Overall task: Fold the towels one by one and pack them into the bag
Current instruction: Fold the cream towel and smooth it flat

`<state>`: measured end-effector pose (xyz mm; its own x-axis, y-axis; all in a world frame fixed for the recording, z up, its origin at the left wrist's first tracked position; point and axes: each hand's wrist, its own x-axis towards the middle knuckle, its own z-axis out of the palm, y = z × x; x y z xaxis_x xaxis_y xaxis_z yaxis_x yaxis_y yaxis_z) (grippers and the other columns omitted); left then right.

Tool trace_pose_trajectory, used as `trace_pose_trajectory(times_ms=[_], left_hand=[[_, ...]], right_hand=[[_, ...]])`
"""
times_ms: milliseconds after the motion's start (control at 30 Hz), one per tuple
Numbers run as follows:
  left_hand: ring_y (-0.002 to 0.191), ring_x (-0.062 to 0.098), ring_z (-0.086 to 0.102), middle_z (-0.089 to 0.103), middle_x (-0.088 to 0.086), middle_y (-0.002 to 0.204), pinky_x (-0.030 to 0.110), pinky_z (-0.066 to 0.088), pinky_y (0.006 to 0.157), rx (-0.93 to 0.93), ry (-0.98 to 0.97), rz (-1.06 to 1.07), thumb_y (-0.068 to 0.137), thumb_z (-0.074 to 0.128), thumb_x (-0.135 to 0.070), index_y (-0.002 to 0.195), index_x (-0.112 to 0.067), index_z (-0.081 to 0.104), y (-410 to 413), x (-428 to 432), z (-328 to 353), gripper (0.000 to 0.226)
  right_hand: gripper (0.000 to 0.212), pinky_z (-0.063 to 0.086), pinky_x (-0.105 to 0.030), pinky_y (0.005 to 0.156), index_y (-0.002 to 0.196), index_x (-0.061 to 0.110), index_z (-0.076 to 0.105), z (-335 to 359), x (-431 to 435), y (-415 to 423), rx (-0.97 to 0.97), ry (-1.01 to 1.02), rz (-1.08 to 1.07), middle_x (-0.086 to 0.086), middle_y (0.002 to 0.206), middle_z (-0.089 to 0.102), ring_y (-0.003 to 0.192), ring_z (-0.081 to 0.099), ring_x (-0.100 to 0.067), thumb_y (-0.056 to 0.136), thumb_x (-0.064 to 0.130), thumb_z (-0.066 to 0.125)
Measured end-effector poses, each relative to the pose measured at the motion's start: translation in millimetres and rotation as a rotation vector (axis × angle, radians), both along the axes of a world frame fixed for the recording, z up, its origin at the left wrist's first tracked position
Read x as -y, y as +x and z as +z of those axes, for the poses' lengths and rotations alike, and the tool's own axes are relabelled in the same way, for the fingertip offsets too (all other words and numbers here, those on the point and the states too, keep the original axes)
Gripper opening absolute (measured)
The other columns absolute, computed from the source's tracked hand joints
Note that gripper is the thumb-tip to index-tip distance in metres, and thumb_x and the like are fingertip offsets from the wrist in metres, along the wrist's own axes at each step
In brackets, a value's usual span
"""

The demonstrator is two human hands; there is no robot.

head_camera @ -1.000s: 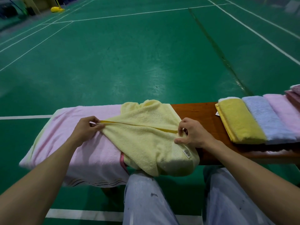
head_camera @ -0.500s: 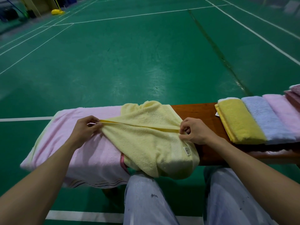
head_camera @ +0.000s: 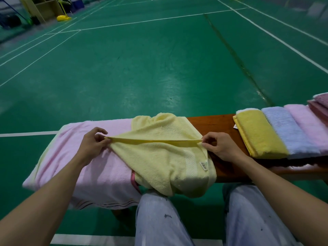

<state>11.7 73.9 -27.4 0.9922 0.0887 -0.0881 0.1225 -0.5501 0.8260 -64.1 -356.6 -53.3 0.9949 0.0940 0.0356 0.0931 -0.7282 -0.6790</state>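
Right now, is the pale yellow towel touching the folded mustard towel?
Apart. The head view shows bare wooden bench between the pale yellow towel and the folded mustard towel.

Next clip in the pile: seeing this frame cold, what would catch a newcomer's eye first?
First, the pale yellow towel at centre, its hem pulled taut between the left hand and the right hand, which pinch its two ends. It lies over a pink towel spread on the wooden bench. At the right, a neat row: folded yellow towel, folded blue towel, folded pink towel.
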Motion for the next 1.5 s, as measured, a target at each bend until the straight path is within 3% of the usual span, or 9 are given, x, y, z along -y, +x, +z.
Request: trace_pose_trajectory(times_ms=[133, 400, 500, 600, 767, 833, 1267, 1400, 1500], left_hand=[[0.059, 0.019, 0.055, 0.066, 0.018, 0.081, 0.024, 0.048, 0.051, -0.015, -0.003, 0.008, 0.086, 0.068, -0.002, 0.096, -0.009, 0.061, 1, 0, 1, 0.014], [0.071, 0.023, 0.06, 0.068, 0.016, 0.085, 0.031, 0.054, 0.067, -0.002, -0.01, 0.007, 0.084, 0.068, 0.0, 0.087, -0.011, 0.064, 2, 4, 3, 0.013], [0.07, 0.017, 0.06, 0.069, 0.009, 0.083, 0.024, 0.049, 0.067, 0.056, 0.037, -0.006, 0.084, 0.068, 0.001, 0.089, -0.008, 0.066, 1, 8, 4, 0.01], [0.067, 0.02, 0.059, 0.069, 0.009, 0.081, 0.03, 0.049, 0.07, 0.079, 0.065, -0.021, 0.086, 0.068, -0.001, 0.093, -0.007, 0.067, 3, 7, 5, 0.009], [0.056, 0.023, 0.054, 0.068, 0.014, 0.073, 0.026, 0.049, 0.054, 0.074, 0.07, -0.021, 0.09, 0.062, -0.001, 0.094, -0.004, 0.066, 3, 7, 3, 0.006], [0.055, 0.024, 0.057, 0.066, 0.017, 0.075, 0.022, 0.051, 0.05, 0.059, 0.036, -0.012, 0.092, 0.058, 0.001, 0.095, -0.001, 0.065, 3, 9, 2, 0.008], [0.076, 0.026, 0.066, 0.067, 0.022, 0.09, 0.021, 0.058, 0.062, 0.001, -0.219, 0.04, 0.09, 0.06, 0.003, 0.106, 0.001, 0.061, -9, 22, 10, 0.016], [0.083, 0.022, 0.063, 0.066, 0.013, 0.092, 0.018, 0.055, 0.063, 0.061, -0.073, 0.015, 0.078, 0.075, 0.002, 0.097, -0.007, 0.066, -11, 23, 9, 0.024], [0.075, 0.026, 0.063, 0.064, 0.023, 0.091, 0.017, 0.056, 0.059, 0.098, -0.099, 0.037, 0.081, 0.071, 0.004, 0.088, -0.004, 0.067, -13, 23, 4, 0.012]], right_hand=[[0.01, 0.046, -0.013, 0.074, 0.098, 0.013, 0.069, -4, -1, -1, 0.032, 0.058, -0.029, 0.0, 0.096, 0.069, 0.089, 0.063, -0.01, 0.089, 0.018, 0.069], [0.011, 0.056, -0.03, 0.083, 0.094, 0.017, 0.063, -4, 2, 2, 0.031, 0.252, -0.138, 0.003, 0.095, 0.067, 0.092, 0.064, -0.013, 0.088, 0.011, 0.07], [0.014, 0.054, -0.03, 0.085, 0.096, 0.022, 0.059, -1, 3, 6, -0.008, 0.236, -0.125, 0.004, 0.1, 0.064, 0.098, 0.063, -0.015, 0.09, 0.013, 0.068], [0.017, 0.053, -0.028, 0.075, 0.098, 0.026, 0.053, 4, 5, 6, -0.039, 0.158, -0.078, 0.002, 0.107, 0.062, 0.096, 0.061, -0.016, 0.093, 0.013, 0.064], [0.016, 0.045, -0.023, 0.044, 0.096, 0.022, 0.047, 12, 5, 5, -0.069, 0.187, -0.087, -0.002, 0.105, 0.061, 0.048, 0.054, -0.012, 0.097, 0.009, 0.057], [0.015, 0.043, -0.024, 0.04, 0.095, 0.021, 0.045, 14, 3, 4, -0.098, 0.237, -0.108, -0.004, 0.103, 0.06, 0.044, 0.053, -0.015, 0.098, 0.009, 0.054], [0.015, 0.058, -0.024, 0.057, 0.105, 0.009, 0.043, 23, -11, 10, -0.206, 0.715, -0.328, -0.022, 0.109, 0.059, 0.079, 0.074, -0.028, 0.097, -0.002, 0.05], [0.038, 0.061, -0.036, 0.076, 0.1, 0.015, 0.048, 23, -3, 10, -0.185, 0.453, -0.31, -0.009, 0.104, 0.06, 0.093, 0.065, -0.022, 0.079, 0.0, 0.075], [0.036, 0.061, -0.035, 0.072, 0.096, 0.019, 0.048, 21, -1, 10, -0.129, 0.315, -0.323, -0.005, 0.101, 0.06, 0.088, 0.065, -0.019, 0.081, 0.0, 0.074]])
